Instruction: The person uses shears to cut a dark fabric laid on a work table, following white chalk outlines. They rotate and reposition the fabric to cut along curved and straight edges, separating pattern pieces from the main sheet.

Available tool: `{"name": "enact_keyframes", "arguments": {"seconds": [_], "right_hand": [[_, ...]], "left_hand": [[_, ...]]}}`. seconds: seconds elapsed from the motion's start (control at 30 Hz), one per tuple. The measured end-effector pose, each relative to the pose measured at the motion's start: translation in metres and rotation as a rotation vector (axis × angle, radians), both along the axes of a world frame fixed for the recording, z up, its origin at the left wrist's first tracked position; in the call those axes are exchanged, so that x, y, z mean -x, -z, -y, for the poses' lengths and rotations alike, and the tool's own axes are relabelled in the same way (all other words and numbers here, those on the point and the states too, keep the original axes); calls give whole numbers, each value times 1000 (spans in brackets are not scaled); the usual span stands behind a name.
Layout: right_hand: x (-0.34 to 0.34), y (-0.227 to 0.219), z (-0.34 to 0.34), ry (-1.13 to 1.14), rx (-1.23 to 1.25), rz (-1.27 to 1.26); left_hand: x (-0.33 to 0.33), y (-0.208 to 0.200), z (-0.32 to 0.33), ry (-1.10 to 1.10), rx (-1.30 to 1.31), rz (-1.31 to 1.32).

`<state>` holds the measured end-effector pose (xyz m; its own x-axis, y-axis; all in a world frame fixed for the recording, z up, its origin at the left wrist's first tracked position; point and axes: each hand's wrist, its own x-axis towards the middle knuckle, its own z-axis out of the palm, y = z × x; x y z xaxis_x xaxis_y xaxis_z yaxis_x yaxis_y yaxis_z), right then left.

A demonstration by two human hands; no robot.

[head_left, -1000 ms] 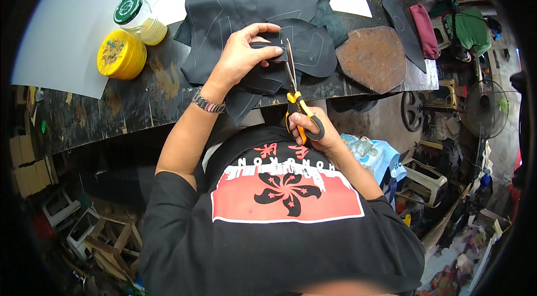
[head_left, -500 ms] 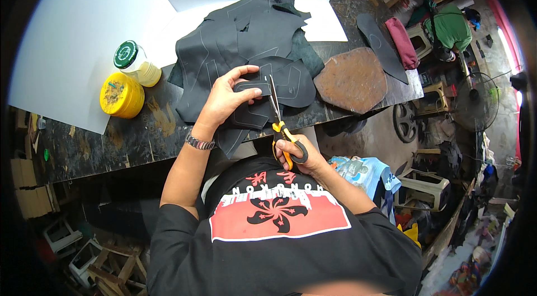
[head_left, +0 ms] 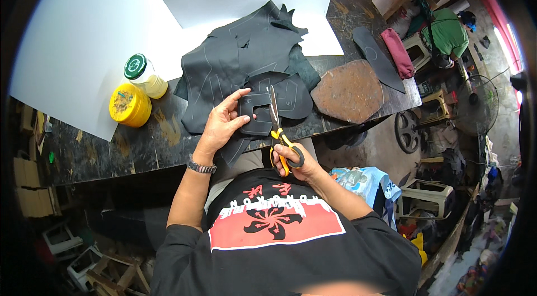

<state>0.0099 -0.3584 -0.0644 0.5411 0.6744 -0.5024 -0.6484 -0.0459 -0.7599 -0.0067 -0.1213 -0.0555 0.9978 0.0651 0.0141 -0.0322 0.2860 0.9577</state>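
Note:
My left hand (head_left: 219, 128) pinches the edge of a small black leather piece (head_left: 244, 109) between thumb and fingers. That piece has a squared notch in its right side. In my right hand (head_left: 302, 163) is a pair of scissors (head_left: 274, 114) with yellow and black handles. Its blades point away from me, just right of the notch, and look nearly closed. Behind them lies a rounded black leather piece (head_left: 302, 100) with pale drawn outlines. A larger black leather sheet (head_left: 218, 58), also marked with pale lines, spreads beneath and beyond my hands.
On the dark worktable (head_left: 84, 153), a yellow tub (head_left: 131, 112) and a green-lidded jar (head_left: 146, 78) stand left. To the right are a worn brown board (head_left: 349, 92), a long black piece (head_left: 373, 55) and a maroon pouch (head_left: 398, 53). Beyond, a person in green (head_left: 447, 33) bends near a fan (head_left: 477, 106).
My left hand and the small leather piece have come lower, toward me, and the piece's notch shows more fully. The scissors stand more upright. The whole view has shifted slightly.

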Motion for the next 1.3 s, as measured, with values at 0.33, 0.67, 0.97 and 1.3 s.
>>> {"name": "enact_keyframes", "arguments": {"seconds": [0.33,0.67,0.97,1.3], "right_hand": [[15,-4,-4,-39,65,33],[30,-9,-8,-9,50,38],[21,-9,-11,-59,73,59],[14,-8,-1,-103,124,115]], "left_hand": [[0,16,-7,-118,-252,123],[8,4,-13,43,66,3],[3,3,-1,-61,148,14],[2,4,11,-240,192,-44]]}}
